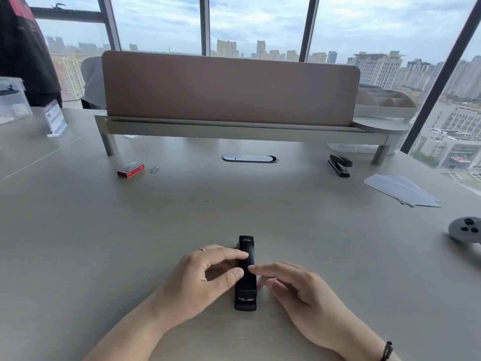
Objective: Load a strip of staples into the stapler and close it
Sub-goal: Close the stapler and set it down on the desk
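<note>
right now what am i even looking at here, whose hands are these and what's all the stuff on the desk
This is a single picture from a wide-angle camera worn on a person's head, looking forward and down; no robot is involved. The two bare hands are that person's own. The left hand has thumb and fingertips on a closed black stapler lying flat on the desk; the right hand has its fingertips at the stapler's other side. Neither hand lifts it. Farther back on the left lie a red staple box and a loose strip of staples. On the right are a second black stapler, some sheets of paper and a grey controller. Behind stands a desk partition, then windows.
</note>
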The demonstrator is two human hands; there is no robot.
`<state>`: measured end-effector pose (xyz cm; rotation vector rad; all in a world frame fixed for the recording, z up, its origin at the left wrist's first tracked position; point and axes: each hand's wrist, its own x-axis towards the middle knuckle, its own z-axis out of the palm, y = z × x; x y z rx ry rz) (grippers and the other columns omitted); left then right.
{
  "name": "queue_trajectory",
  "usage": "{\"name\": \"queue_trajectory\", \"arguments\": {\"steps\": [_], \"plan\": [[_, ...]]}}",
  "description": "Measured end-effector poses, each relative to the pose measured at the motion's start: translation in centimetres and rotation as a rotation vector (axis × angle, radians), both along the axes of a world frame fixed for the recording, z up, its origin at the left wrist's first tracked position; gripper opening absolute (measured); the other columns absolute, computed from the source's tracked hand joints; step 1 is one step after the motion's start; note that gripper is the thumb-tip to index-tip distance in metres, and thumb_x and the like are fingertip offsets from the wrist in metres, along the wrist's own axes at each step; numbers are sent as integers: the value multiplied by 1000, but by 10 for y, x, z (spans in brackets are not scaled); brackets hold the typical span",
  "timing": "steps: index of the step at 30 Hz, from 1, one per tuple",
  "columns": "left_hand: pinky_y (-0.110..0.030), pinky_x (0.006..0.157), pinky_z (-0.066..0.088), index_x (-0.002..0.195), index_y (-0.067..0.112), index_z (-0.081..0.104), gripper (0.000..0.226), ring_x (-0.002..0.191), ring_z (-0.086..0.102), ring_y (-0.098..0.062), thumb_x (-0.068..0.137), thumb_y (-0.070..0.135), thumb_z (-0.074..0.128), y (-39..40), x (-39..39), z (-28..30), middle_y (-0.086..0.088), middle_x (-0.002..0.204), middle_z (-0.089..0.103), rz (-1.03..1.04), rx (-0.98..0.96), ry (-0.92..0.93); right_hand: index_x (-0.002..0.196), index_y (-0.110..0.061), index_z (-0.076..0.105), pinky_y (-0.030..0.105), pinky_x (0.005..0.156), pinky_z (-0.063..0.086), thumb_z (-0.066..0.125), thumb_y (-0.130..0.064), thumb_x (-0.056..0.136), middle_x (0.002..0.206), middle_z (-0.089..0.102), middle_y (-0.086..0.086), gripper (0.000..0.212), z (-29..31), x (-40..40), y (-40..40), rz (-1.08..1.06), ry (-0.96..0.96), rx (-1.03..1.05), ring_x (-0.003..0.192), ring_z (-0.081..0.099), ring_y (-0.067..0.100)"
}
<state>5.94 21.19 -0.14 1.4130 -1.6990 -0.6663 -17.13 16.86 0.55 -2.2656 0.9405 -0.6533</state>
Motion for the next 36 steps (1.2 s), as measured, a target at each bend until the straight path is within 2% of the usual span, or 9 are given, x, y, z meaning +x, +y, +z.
{"name": "queue_trajectory", "arguments": {"steps": [2,6,10,14,18,23,27,31,36], "plan": [[-26,95,52,114,42,70,32,104,69,-4,83,49,65,0,0,-1,20,108,72,4,-3,-13,120,-52,60,32,83,52,52,-21,100,101,71,-11,38,0,0,0,1,0,5,94,67,12],[-20,95,51,114,39,72,24,103,70,-4,92,29,70,-1,0,-2,21,109,72,9,10,36,124,-52,57,32,83,53,51,-23,99,100,72,-10,39,0,0,0,5,-19,20,88,67,15],[-11,93,48,118,36,70,28,105,69,0,93,24,68,1,-1,0,24,112,70,12,12,41,126,-48,56,16,60,43,54,-12,97,97,71,-10,46,1,0,1,34,-6,3,61,55,14],[-8,100,41,125,39,64,31,120,56,12,95,30,64,4,-1,4,33,123,64,7,39,-1,127,-48,54,8,60,36,56,-10,96,100,69,-13,48,2,0,1,42,13,-11,56,48,6],[-5,105,26,134,57,47,51,130,31,27,92,37,68,8,9,9,41,136,49,-79,181,-81,127,-56,47,5,75,34,63,-23,89,107,65,-25,53,3,0,3,33,98,-24,74,55,3],[1,100,26,139,63,32,84,127,35,25,76,40,82,9,4,10,40,136,46,-78,156,-281,125,-66,40,5,81,32,70,-39,78,115,61,-28,62,3,2,1,32,176,-33,94,48,-8],[5,94,27,143,61,28,85,122,36,28,79,39,80,-1,-3,9,37,134,49,-75,136,-301,129,-57,35,7,84,33,69,-39,81,99,60,-34,61,1,1,-4,-21,188,-60,102,46,-9],[-17,104,39,145,53,33,84,118,53,11,79,33,81,-24,-13,5,26,121,65,-74,131,-244,130,-56,29,14,96,35,65,-36,86,101,57,-34,60,-1,-3,-18,-63,186,-109,109,44,-7],[-13,87,40,140,53,37,78,100,62,2,81,24,81,-66,-34,-3,13,98,69,-49,114,-178,139,-48,34,23,99,38,62,-26,90,104,56,-34,60,-6,-14,-49,-148,144,-137,114,45,2]]}}
